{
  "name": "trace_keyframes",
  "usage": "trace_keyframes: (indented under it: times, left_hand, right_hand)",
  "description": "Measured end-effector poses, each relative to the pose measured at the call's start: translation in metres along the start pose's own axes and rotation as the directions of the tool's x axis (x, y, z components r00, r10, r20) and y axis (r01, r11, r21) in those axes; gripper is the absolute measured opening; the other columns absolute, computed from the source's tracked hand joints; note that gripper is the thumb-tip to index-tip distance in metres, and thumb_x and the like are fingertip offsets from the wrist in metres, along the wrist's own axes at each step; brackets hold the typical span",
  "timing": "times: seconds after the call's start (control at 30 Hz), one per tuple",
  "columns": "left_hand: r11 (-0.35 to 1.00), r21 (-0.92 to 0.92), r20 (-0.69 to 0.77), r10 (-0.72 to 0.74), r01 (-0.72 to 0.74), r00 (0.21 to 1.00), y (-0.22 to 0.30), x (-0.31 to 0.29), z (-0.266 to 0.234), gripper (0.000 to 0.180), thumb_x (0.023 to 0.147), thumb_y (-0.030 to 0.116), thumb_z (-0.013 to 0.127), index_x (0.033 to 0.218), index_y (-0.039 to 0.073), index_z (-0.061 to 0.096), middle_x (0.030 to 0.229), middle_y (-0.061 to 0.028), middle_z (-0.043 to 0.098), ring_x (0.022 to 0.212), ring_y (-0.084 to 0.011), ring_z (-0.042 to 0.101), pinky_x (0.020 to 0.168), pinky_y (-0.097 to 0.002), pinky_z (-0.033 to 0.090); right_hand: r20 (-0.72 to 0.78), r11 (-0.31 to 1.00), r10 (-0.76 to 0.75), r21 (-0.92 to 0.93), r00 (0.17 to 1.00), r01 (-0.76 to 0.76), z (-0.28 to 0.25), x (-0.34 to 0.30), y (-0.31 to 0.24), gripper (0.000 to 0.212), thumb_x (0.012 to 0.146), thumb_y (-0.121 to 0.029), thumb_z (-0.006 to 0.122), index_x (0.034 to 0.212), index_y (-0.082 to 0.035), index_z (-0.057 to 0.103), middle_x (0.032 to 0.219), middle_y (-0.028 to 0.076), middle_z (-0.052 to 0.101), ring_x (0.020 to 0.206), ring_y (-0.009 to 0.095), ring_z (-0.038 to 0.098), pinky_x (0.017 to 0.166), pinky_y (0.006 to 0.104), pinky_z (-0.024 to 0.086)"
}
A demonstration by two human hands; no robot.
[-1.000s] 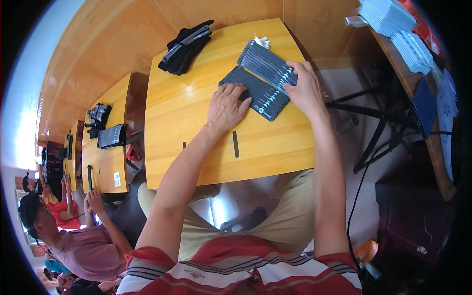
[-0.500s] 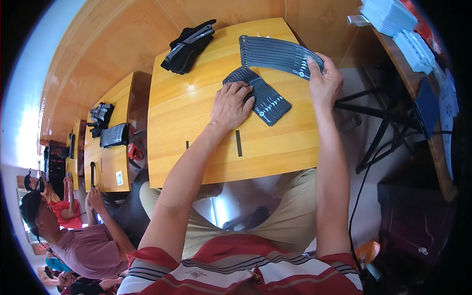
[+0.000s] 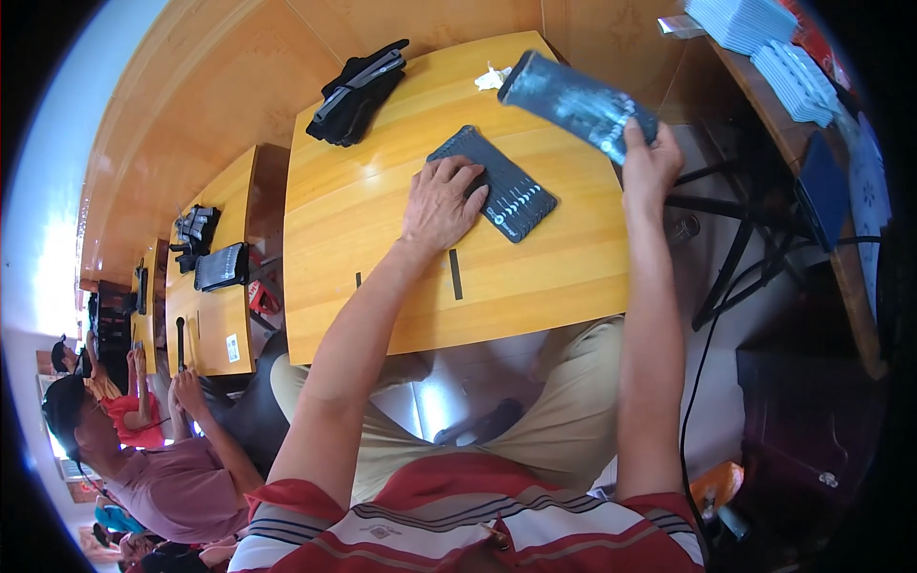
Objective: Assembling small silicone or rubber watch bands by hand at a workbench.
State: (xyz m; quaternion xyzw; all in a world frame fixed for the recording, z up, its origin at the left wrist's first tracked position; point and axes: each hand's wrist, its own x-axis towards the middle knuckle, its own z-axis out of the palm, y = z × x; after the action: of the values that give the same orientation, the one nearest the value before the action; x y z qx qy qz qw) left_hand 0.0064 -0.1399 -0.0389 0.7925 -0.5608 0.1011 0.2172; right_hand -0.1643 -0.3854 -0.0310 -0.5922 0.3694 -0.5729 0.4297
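Observation:
A stack of dark grey printed cards (image 3: 511, 201) lies slanted on the yellow wooden table (image 3: 382, 258), its edges slightly fanned. My left hand (image 3: 443, 196) rests flat on the near left part of this stack, fingers stretched out and the thumb along its surface. Above the far right side of the table, my right hand (image 3: 652, 158) is closed on the near end of another stack of dark cards (image 3: 564, 100). That stack is tilted, raised off the tabletop and blurred by motion. Thumb on top, the fingers go underneath, where they are partly hidden.
Black and grey folded socks (image 3: 358, 95) lie at the table's far left. A crumpled white scrap (image 3: 492, 78) is near the far edge. To the right, a side table (image 3: 778, 100) carries light blue trays (image 3: 740, 29). A co-worker (image 3: 143, 468) sits at another table on the left.
The right hand's card stack has gone from spread out in a fan to a more even block, moving slightly right. The stack under my left hand looks more squared up.

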Motion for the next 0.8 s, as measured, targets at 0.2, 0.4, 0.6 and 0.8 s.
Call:
trace_keyframes:
  times: [0.2,0.4,0.6,0.8]
  left_hand:
    - [1.0,0.011,0.005,-0.014,0.014,1.0,0.004,0.0,-0.001,0.034,0.093,0.037,0.067,0.118,0.015,0.071,0.125,-0.0061,0.061,0.118,-0.03,0.054,0.102,-0.0445,0.042]
    - [0.999,0.049,-0.032,0.004,-0.003,0.999,0.002,-0.004,-0.005,0.037,0.094,0.04,0.068,0.118,0.013,0.073,0.121,-0.0098,0.062,0.113,-0.0317,0.056,0.098,-0.0443,0.044]
    - [0.999,0.038,-0.022,-0.011,0.011,1.0,0.003,-0.004,-0.006,0.039,0.092,0.042,0.07,0.117,0.012,0.074,0.121,-0.0104,0.063,0.113,-0.0319,0.057,0.099,-0.0437,0.045]
    - [1.0,0.017,-0.036,-0.019,0.02,0.999,0.003,-0.005,-0.005,0.038,0.09,0.041,0.072,0.114,0.011,0.075,0.12,-0.0111,0.064,0.113,-0.0326,0.058,0.098,-0.0436,0.047]
  right_hand:
    - [0.146,0.988,0.087,-0.135,0.985,-0.068,0.011,-0.009,0.038,0.018,0.085,-0.009,0.074,0.096,0.005,0.07,0.092,0.021,0.074,0.088,0.032,0.073,0.082,0.0393,0.054]
    - [0.281,0.906,0.141,-0.424,0.949,-0.009,0.011,-0.031,-0.005,0.03,0.085,-0.017,0.074,0.111,-0.003,0.069,0.103,0.022,0.074,0.103,0.041,0.07,0.093,0.0485,0.052]
    - [0.34,0.718,0.261,-0.694,0.903,0.054,0.008,-0.027,-0.025,0.042,0.091,-0.029,0.07,0.125,-0.005,0.063,0.11,0.024,0.072,0.107,0.043,0.068,0.094,0.0524,0.052]
    - [0.318,0.572,0.304,-0.815,0.898,0.095,0.003,-0.03,-0.036,0.056,0.095,-0.037,0.067,0.139,-0.005,0.052,0.115,0.025,0.071,0.112,0.045,0.066,0.097,0.0562,0.05]
